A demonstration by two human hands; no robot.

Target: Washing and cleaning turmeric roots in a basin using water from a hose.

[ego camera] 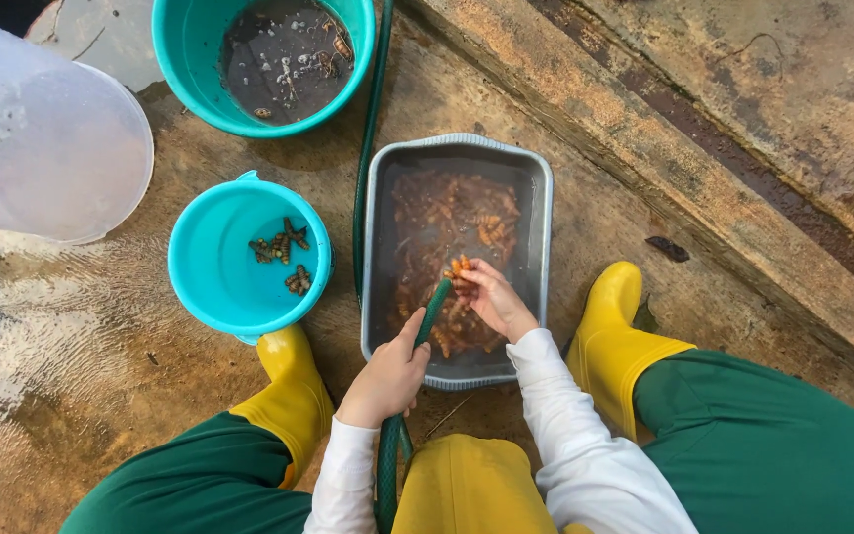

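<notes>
Orange root pieces [461, 264] at right hand [493, 300] fingertips, left hand [387, 379] gripping hose [432, 311]

The single head-worn camera looks almost straight down from above the crouching person, fairly near, taking in the grey tray [546, 198], two turquoise buckets [212, 287] and wet ground between the yellow boots [294, 396].

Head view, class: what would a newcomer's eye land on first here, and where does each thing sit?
The bright yellow boots stand either side of a grey tray of murky water and small brown pieces at centre. The left hand holds a green hose over the tray, while the right hand holds some pieces. A turquoise bucket sits left.
</notes>
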